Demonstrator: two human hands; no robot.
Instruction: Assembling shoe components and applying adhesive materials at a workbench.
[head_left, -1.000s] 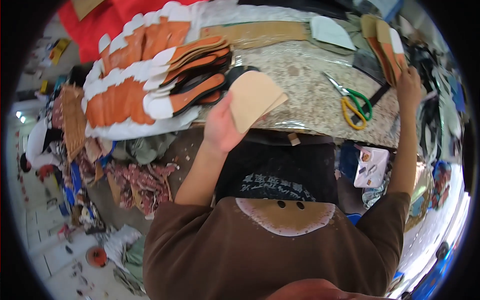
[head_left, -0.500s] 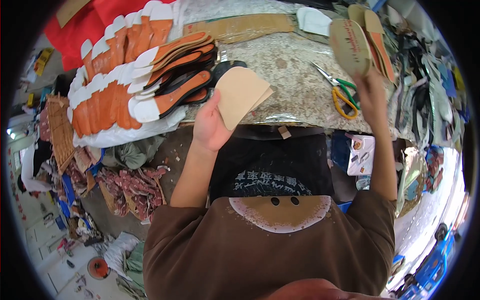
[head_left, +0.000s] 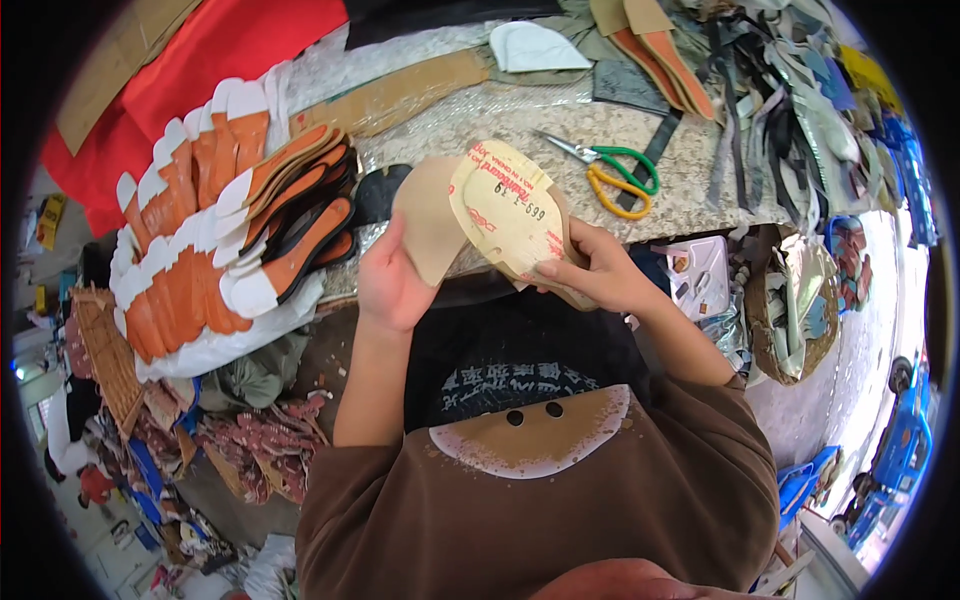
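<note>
Nearest, the person's left hand [head_left: 392,285] is closed around the near end of a plain tan insole piece [head_left: 430,222], thumb over its face, holding it upright above the table's near edge. Just to its right, the right hand [head_left: 592,272] pinches a pale insole with red print [head_left: 505,205], fingers curled behind and thumb in front; its long axis runs from the hand up and leftward, so its far end overlaps the tan piece and the two sheets touch. Half a second ago the right hand was raised far to the right, well apart; it has since come in beside the left. Farther off on the speckled table [head_left: 690,170] lie green-and-yellow scissors [head_left: 612,170], and at far left fanned orange-and-white insoles [head_left: 215,230]
</note>
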